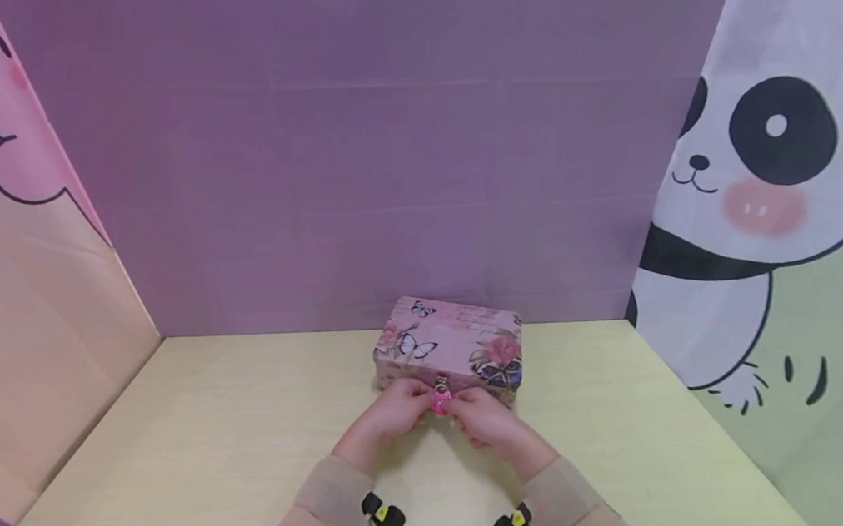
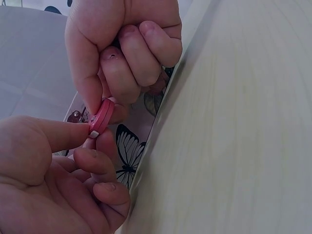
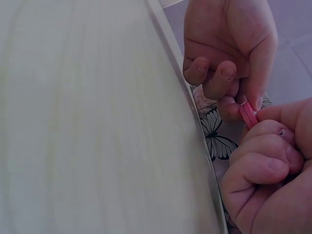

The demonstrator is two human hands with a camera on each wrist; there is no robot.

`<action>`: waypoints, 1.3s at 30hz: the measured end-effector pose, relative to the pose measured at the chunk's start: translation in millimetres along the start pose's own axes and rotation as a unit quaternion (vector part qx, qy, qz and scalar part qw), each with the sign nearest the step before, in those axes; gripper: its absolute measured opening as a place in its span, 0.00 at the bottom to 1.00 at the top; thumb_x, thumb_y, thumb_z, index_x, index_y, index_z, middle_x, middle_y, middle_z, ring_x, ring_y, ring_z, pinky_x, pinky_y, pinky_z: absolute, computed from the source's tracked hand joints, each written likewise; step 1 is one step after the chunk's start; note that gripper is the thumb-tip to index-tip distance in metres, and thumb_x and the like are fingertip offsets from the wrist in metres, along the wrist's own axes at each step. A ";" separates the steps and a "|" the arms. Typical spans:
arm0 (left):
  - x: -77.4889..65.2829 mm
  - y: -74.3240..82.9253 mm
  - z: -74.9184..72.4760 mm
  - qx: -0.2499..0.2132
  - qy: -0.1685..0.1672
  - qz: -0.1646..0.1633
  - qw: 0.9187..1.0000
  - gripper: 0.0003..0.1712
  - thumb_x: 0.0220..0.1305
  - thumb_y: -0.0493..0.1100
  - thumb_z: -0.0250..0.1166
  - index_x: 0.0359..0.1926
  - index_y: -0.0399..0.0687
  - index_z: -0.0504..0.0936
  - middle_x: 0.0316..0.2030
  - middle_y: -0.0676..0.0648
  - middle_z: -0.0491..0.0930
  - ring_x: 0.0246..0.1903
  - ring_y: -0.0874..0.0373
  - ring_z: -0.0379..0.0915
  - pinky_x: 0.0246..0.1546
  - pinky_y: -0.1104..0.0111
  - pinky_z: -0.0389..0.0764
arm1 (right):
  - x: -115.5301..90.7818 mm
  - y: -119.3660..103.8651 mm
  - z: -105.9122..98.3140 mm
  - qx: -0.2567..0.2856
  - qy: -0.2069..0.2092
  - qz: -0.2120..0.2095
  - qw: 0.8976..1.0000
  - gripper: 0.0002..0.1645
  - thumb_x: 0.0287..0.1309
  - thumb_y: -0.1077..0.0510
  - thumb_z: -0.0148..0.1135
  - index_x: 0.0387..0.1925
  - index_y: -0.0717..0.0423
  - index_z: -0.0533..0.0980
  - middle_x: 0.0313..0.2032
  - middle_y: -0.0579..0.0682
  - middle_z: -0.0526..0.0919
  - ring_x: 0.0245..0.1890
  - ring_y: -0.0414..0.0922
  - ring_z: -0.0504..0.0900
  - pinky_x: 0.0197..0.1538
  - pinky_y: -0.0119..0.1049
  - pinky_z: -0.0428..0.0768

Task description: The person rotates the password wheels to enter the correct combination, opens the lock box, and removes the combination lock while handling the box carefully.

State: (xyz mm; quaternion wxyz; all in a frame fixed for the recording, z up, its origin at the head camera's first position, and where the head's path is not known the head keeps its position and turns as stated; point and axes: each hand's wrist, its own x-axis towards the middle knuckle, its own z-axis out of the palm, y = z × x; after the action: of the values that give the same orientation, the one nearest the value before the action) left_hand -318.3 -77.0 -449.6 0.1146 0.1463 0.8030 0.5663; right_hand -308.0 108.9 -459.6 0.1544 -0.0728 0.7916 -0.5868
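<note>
A small pink padlock (image 1: 442,401) hangs at the metal clasp (image 1: 443,380) on the front of a pink box (image 1: 452,331). Butterflies and flowers decorate the box, whose lid is down. My left hand (image 1: 398,407) pinches the padlock from the left, between thumb and index finger. From the other side my right hand (image 1: 486,418) pinches it too, its remaining fingers curled into the palm. Seen edge-on in the left wrist view, the padlock (image 2: 101,117) sits between both hands' fingertips. The right wrist view has its pink side (image 3: 247,115) partly hidden by fingers.
The box stands on a pale wooden table (image 1: 242,446), near its back edge. A purple backdrop (image 1: 381,149) rises behind it. Printed cloth panels flank the table, with a panda (image 1: 764,216) on the right one. Each wrist wears a small black device (image 1: 385,517).
</note>
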 end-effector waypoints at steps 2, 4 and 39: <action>0.6 -0.4 0.0 0.001 0.001 -0.001 1.000 0.12 0.75 0.36 0.55 0.35 0.36 0.82 0.21 0.50 0.70 0.17 0.63 0.60 0.19 0.72 0.63 | -1.0 -0.7 0.2 -0.001 -0.001 -0.001 1.000 0.17 0.74 0.55 0.52 0.31 0.63 0.72 0.17 0.42 0.64 0.12 0.37 0.56 0.16 0.29 0.55; 0.9 -0.6 0.1 0.002 0.002 0.000 1.000 0.12 0.75 0.36 0.55 0.35 0.36 0.82 0.21 0.50 0.70 0.17 0.63 0.60 0.19 0.72 0.63 | -2.0 -1.7 0.5 -0.003 0.000 -0.001 1.000 0.17 0.74 0.54 0.52 0.30 0.62 0.72 0.17 0.42 0.64 0.12 0.37 0.56 0.16 0.29 0.55; -0.5 1.0 0.8 -0.020 0.000 0.004 1.000 0.11 0.75 0.36 0.55 0.39 0.34 0.82 0.26 0.45 0.75 0.20 0.62 0.63 0.22 0.71 0.66 | -5.1 -4.5 -4.2 -0.007 -0.005 0.010 1.000 0.20 0.74 0.53 0.52 0.23 0.53 0.68 0.17 0.43 0.65 0.14 0.38 0.57 0.17 0.31 0.56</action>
State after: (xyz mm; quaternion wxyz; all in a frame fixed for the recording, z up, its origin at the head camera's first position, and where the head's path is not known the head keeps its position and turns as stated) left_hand -317.4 -76.1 -448.9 0.1156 0.1474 0.7907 0.5828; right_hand -304.9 112.9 -453.4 0.1641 -0.0690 0.7957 -0.5790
